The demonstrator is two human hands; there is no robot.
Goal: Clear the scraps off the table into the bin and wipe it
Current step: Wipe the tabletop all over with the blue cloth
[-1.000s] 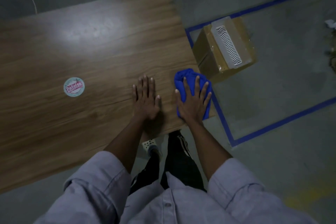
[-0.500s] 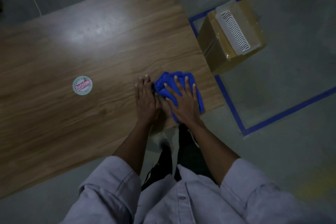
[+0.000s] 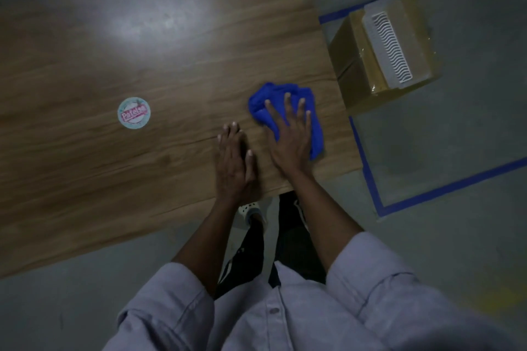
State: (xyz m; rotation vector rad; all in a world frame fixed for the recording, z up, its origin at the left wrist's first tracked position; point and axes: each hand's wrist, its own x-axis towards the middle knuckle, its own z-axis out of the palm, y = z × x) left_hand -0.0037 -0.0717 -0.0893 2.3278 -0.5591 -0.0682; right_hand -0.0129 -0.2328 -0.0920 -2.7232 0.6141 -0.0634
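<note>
A crumpled blue cloth (image 3: 268,97) lies on the wooden table (image 3: 142,65) near its right end. My right hand (image 3: 289,137) presses flat on top of the cloth, fingers spread. Just left of it, my left hand (image 3: 233,162) rests flat on the bare wood by the near edge, holding nothing, fingers together. A round white sticker with pink lettering (image 3: 133,113) sits on the tabletop further left. I see no scraps on the table.
A cardboard box (image 3: 353,65) with a white ribbed plastic piece (image 3: 389,45) on top stands on the floor just beyond the table's right end. Blue tape lines (image 3: 368,171) mark the grey floor. My legs and shoes show below the table edge.
My right hand slid the cloth left toward my left hand, then a little forward and right. My left hand stayed planted in place.
</note>
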